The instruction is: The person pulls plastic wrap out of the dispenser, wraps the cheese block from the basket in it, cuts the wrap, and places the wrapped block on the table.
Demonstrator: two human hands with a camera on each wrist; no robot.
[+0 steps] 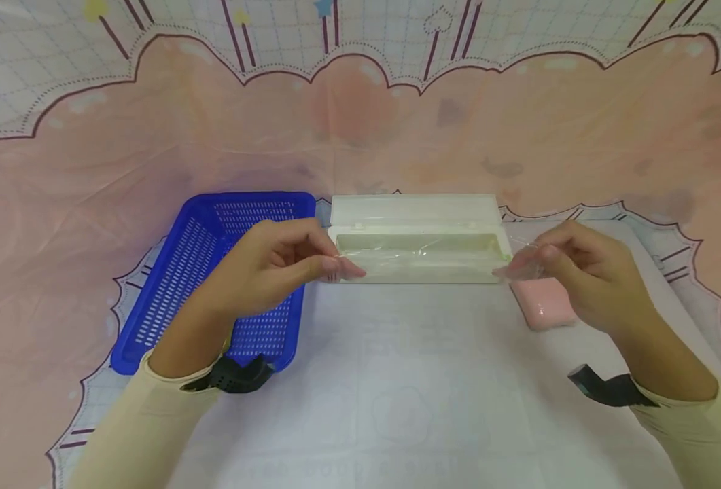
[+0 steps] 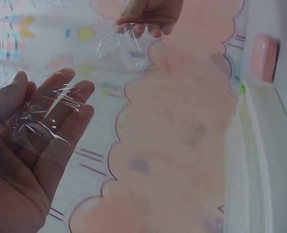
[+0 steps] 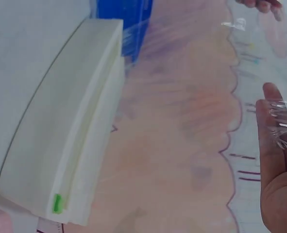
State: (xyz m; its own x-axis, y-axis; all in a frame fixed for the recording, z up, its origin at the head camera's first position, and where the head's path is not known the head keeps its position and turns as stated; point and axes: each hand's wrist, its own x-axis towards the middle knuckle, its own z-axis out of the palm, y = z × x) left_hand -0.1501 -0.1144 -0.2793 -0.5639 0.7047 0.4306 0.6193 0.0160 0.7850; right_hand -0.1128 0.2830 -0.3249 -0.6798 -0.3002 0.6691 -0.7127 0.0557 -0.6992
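Observation:
A sheet of clear cling film (image 1: 421, 257) is stretched in the air in front of a white dispenser box (image 1: 415, 217) with its lid up. My left hand (image 1: 342, 266) pinches the film's left end and my right hand (image 1: 519, 265) pinches its right end. The left wrist view has the wrinkled film (image 2: 41, 121) lying across my left hand's fingers (image 2: 60, 126), and my right hand (image 2: 150, 17) gripping the far end. In the right wrist view the film (image 3: 281, 126) clings to my right hand (image 3: 279, 160) beside the box (image 3: 70, 126), which has a green tab (image 3: 57, 203).
An empty blue perforated basket (image 1: 170, 285) stands left of the box, partly under my left forearm. A pink block (image 1: 546, 305) lies on the white table cover (image 1: 409, 380) below my right hand. A pink patterned backdrop (image 1: 360, 136) rises behind the table.

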